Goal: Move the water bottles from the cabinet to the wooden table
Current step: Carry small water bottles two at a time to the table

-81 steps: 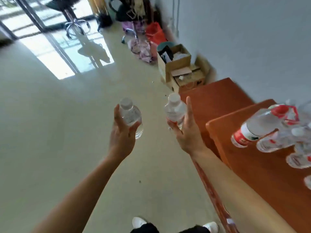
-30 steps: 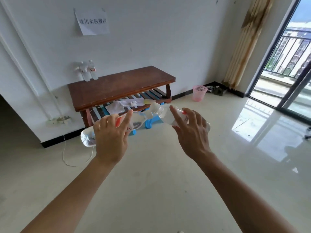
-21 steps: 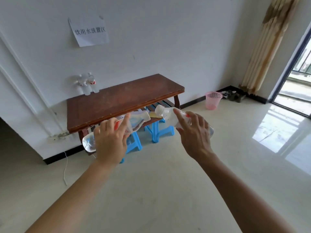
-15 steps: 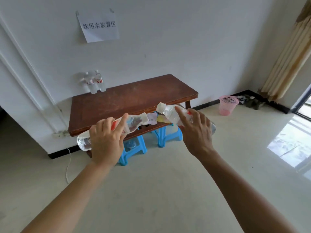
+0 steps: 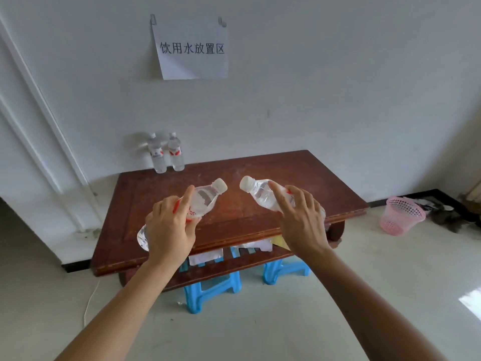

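My left hand [image 5: 170, 230] grips a clear water bottle [image 5: 205, 198] with a white cap and red label, held tilted with the cap pointing up and right. My right hand [image 5: 302, 225] grips a second clear water bottle [image 5: 260, 195], tilted with its cap pointing up and left. Both bottles hang in the air above the front half of the low wooden table [image 5: 234, 217]. Two more water bottles [image 5: 168, 153] stand upright side by side at the table's back left corner, against the wall.
A paper sign [image 5: 191, 49] hangs on the white wall above the table. Two blue plastic stools [image 5: 210, 287] stand under the table's front, with papers on its lower shelf. A pink basket [image 5: 399, 216] sits on the floor at the right. A white cable [image 5: 89, 300] trails at the left.
I have come closer to the wooden table, which now fills the middle of the view. Both hands, still holding their bottles, have risen and are now over the tabletop.
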